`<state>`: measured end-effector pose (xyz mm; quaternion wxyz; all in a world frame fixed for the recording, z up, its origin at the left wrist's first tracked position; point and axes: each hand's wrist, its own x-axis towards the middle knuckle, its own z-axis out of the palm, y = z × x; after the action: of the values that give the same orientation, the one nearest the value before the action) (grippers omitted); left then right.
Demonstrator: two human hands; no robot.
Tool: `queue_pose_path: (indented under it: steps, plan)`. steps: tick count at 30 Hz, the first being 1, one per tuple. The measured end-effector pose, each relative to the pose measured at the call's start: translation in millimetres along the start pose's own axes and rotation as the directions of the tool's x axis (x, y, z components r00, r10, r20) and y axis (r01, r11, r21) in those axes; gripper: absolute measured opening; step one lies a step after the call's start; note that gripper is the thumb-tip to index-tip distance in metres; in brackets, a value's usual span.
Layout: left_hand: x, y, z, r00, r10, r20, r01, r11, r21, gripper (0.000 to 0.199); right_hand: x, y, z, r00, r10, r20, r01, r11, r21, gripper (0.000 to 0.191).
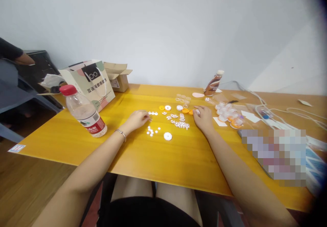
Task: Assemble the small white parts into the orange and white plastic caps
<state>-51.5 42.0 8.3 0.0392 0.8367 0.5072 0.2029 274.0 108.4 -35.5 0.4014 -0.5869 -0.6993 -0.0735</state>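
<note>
My left hand (139,119) is closed in a pinch over the table, beside a row of small white pieces (153,113); what its fingertips hold is too small to name. My right hand (202,117) rests on the table with its fingers spread, its fingertips beside orange round pieces (185,111). Between the hands lie patterned white pieces (182,124), a yellow ring (161,107) and white rings. Nearer me are small white discs (151,131) and a white round part (168,136). Clear rings (186,102) lie farther back.
A water bottle (85,112), paper bag (89,84) and cardboard box (120,78) stand left. At the right are a brown bottle (214,83), clear domed pieces (226,111), cables (258,99) and a blurred flat object (278,155). Another person's arm (24,58) shows far left.
</note>
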Motion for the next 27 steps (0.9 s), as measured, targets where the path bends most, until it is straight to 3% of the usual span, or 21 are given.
queue_pose_path:
  steps: [3,10,13,15,17,19,20,22,27]
  plan:
    - [1,-8,1.5,0.999,-0.005,0.054,0.003,0.999,0.039,0.019,-2,-7,-2,0.997,-0.069,-0.029,0.070,0.997,0.043,0.030]
    - [0,-2,1.6,0.991,0.051,0.126,-0.062,0.994,0.091,0.023,-7,-36,-13,0.991,-0.130,-0.020,0.132,0.972,0.196,0.025]
    - [-1,0,0.1,0.990,0.047,0.132,-0.064,0.989,0.133,0.024,-9,-51,-24,0.981,-0.138,0.138,0.084,0.936,0.342,0.024]
    - [-1,0,-0.8,0.990,0.048,0.130,-0.066,0.988,0.141,0.024,-13,-60,-31,0.912,-0.177,0.370,-0.002,0.900,0.436,0.026]
    - [-1,1,-1.1,0.990,0.057,0.126,-0.074,0.988,0.134,0.023,-17,-68,-36,0.778,-0.248,0.577,-0.089,0.866,0.491,0.030]
    - [0,0,-0.7,0.991,0.069,0.112,-0.083,0.989,0.125,0.022,-21,-76,-40,0.664,-0.337,0.668,-0.104,0.843,0.528,0.035]
    - [0,0,-0.2,0.992,0.075,0.102,-0.087,0.989,0.118,0.021,-23,-80,-42,0.628,-0.380,0.679,-0.088,0.833,0.547,0.039]
    - [1,-1,1.2,0.993,0.082,0.088,-0.091,0.991,0.102,0.020,-26,-87,-46,0.598,-0.441,0.669,-0.029,0.823,0.568,0.045]
    - [4,-3,3.7,0.991,0.088,0.097,-0.100,0.987,0.129,0.018,-29,-98,-55,0.594,-0.506,0.626,0.134,0.829,0.543,0.049]
